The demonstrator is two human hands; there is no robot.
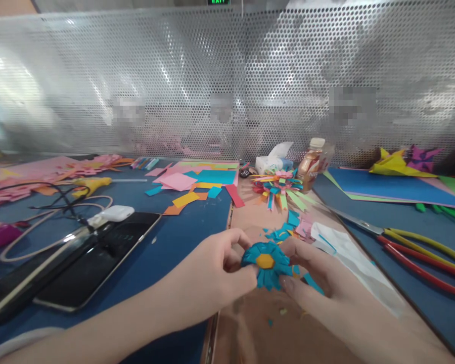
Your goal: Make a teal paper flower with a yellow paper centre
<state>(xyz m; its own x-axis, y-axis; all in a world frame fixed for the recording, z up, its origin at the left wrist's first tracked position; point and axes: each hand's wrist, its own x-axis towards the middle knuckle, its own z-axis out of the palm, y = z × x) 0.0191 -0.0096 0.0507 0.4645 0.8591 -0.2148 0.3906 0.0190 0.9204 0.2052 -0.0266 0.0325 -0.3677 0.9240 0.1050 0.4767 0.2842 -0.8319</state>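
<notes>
While its pleated petals fan out stiffly around a flat, many-sided yellow-orange centre (pixel 265 261), the blue paper flower (pixel 272 273) sits between both hands above a brown strip (pixel 299 346) of the worktop (pixel 189 227). The left hand (pixel 222 275) pinches its left edge between thumb and curled fingers; the right hand (pixel 318 275) pinches the opposite edge with thumb and forefinger. Roughly round, the flower has no clear long axis; its face points up and back toward the wearer.

Just beyond lie crumpled blue scraps (pixel 279 233) and a creased white sheet (pixel 349 263). Farther off, a spiky bundle of multicoloured paper strips (pixel 277 189) stands near a capped plastic bottle (pixel 310 164). Long metal scissors (pixel 381 231) with red and yellow handles rest at the right, and a glossy black phone (pixel 102 263) at the left. The worktop is smooth, dark blue either side of the strip; behind it rises a shiny perforated metal screen (pixel 182 71).
</notes>
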